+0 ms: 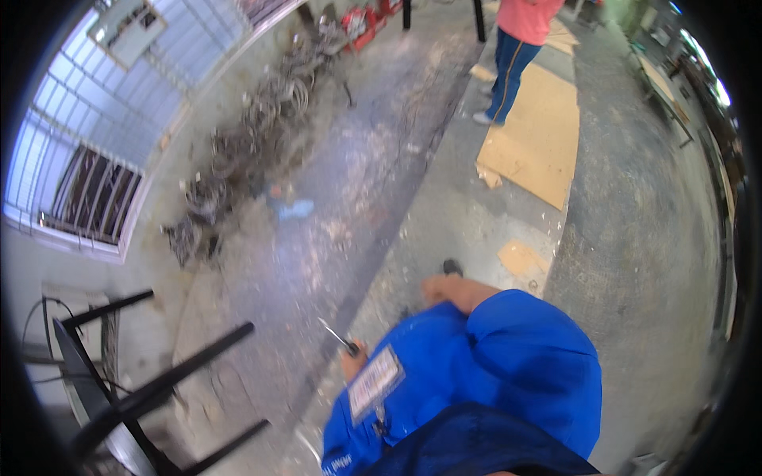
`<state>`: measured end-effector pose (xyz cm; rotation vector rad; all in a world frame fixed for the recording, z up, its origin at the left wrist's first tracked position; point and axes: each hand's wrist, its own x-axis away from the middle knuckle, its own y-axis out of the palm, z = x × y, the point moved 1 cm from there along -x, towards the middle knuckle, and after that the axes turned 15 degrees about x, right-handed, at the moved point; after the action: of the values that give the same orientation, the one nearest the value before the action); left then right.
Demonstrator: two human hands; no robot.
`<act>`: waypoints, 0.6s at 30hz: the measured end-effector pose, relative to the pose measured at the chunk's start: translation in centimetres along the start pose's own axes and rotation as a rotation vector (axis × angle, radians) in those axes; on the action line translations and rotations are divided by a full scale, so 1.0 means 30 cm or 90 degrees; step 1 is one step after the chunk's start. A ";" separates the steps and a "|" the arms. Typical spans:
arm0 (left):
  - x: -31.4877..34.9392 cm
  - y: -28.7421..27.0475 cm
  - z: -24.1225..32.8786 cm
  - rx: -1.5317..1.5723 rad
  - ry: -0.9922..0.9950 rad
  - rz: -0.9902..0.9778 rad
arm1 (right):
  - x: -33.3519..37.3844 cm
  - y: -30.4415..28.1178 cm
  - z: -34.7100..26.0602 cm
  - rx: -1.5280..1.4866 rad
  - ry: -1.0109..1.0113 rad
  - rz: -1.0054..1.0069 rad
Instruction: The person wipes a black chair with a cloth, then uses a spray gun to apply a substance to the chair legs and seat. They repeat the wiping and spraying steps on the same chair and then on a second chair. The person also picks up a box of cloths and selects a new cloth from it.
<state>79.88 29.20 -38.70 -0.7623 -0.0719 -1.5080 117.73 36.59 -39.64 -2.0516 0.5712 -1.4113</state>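
At about six o'clock in the head view, just left of your blue jacket [508, 357], your left hand [353, 363] is closed round the dark handle of a slim tool [337, 337] whose bright metal tip points toward ten o'clock over the concrete floor [333, 206]. Judged from its thin shaft and small grip, the tool should be light and stiff, with a smooth shaft that could slip; you would hold it by the dark handle, as now, and keep clear of the pointed end. Your right hand [444, 287] lies at twelve o'clock from the jacket, and you cannot tell whether it is open or closed, since the sleeve covers the wrist and motion blur smears the fingers; a small dark object [452, 267] sits just beyond it, touching or apart is unclear. The tool's kind cannot be fixed. At eleven o'clock a heap of tangled wire coils [254, 135] runs along the wall; at one o'clock a person [516, 55] stands cut off above the waist beside plywood sheets [540, 135]. Black metal frame legs [159, 389] occupy eight o'clock.
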 end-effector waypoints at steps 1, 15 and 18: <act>-0.007 0.016 0.027 -0.024 0.034 0.033 | 0.084 0.045 0.102 -0.050 0.182 -0.026; -0.077 0.711 0.312 0.982 -0.249 0.779 | 0.509 0.207 1.367 -0.391 0.268 0.063; -0.036 0.862 0.264 0.770 -0.300 0.655 | 0.620 0.278 1.582 -0.282 0.275 -0.074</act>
<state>106.45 30.95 -43.59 -0.0529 -0.7476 -0.1232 168.48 28.95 -45.39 -2.1365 1.0360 -1.9585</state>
